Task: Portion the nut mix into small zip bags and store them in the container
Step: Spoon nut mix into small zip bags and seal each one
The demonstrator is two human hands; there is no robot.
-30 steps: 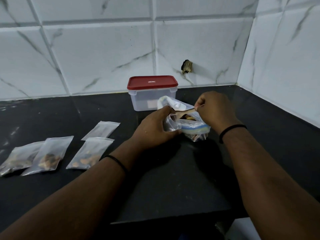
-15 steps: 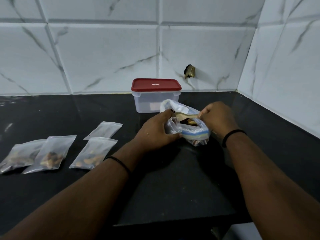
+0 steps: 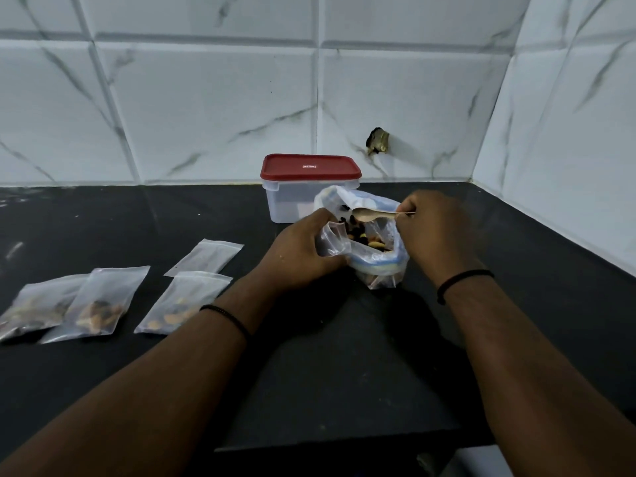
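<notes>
Bare forearms — thin black band each wrist

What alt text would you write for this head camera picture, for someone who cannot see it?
A person's left hand holds a small zip bag at the mouth of a large bag of nut mix while the right hand holds a spoon over it. Four small bags lie at left on the black counter; a red-lidded container stands behind.

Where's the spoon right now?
The spoon is in the right hand, its bowl over the open nut mix bag, just in front of the red-lidded container.
</notes>
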